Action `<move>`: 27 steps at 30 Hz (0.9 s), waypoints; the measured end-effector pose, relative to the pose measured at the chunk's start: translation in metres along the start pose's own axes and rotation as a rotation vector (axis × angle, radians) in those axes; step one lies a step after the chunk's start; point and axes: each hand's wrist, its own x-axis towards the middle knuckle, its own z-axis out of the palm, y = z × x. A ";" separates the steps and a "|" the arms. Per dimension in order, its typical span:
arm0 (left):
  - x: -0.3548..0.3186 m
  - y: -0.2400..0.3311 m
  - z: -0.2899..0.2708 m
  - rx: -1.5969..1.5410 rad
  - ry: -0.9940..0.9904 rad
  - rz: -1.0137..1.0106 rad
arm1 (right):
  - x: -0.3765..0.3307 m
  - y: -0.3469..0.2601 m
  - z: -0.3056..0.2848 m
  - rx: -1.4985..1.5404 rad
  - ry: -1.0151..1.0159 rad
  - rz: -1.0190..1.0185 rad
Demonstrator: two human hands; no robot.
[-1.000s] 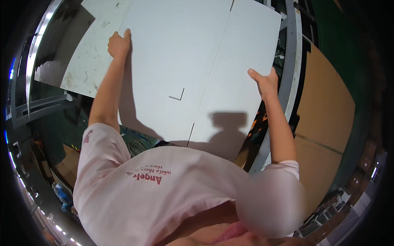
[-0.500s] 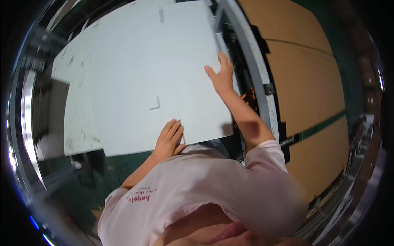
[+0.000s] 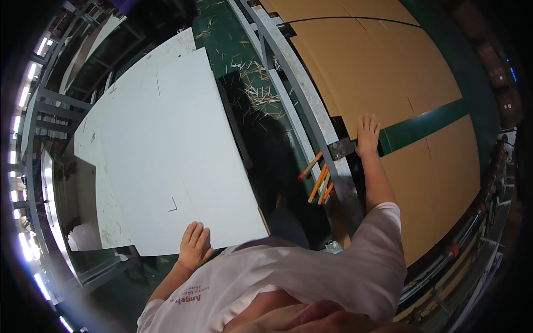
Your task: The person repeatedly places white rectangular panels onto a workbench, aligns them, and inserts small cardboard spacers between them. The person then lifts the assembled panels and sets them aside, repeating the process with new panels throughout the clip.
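A large white flat sheet [image 3: 172,139] with an L-shaped slit near its front lies on a scuffed white board [image 3: 114,222]. My left hand [image 3: 195,244] rests on the sheet's near edge, fingers stretched out and holding nothing. Over to the right, my right hand [image 3: 367,136] reaches across a grey metal rail. Its fingers are extended over the near edge of a brown cardboard sheet [image 3: 366,72], beside a green strip. Whether the right palm presses on the cardboard I cannot tell.
A second brown cardboard sheet [image 3: 438,183] lies nearer me, past the green strip [image 3: 425,126]. The grey metal rail [image 3: 302,91] runs between the two work surfaces. Several orange and tan sticks [image 3: 320,183] stand against it. Pale scraps [image 3: 261,94] litter the green floor.
My right hand has left the white sheet's right side and moved right, over to the brown cardboard. The view has swung rightward. My left hand stays at the sheet's near edge.
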 end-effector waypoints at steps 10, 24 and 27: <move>-0.001 0.007 0.004 0.015 -0.091 -0.118 | 0.182 -0.064 -0.018 -0.050 0.341 -0.093; -0.004 0.013 0.007 0.054 -0.039 -0.111 | 0.184 -0.013 -0.200 0.414 0.902 -0.205; 0.002 0.011 -0.003 0.052 -0.047 -0.080 | 0.117 -0.028 -0.270 0.481 0.894 -0.264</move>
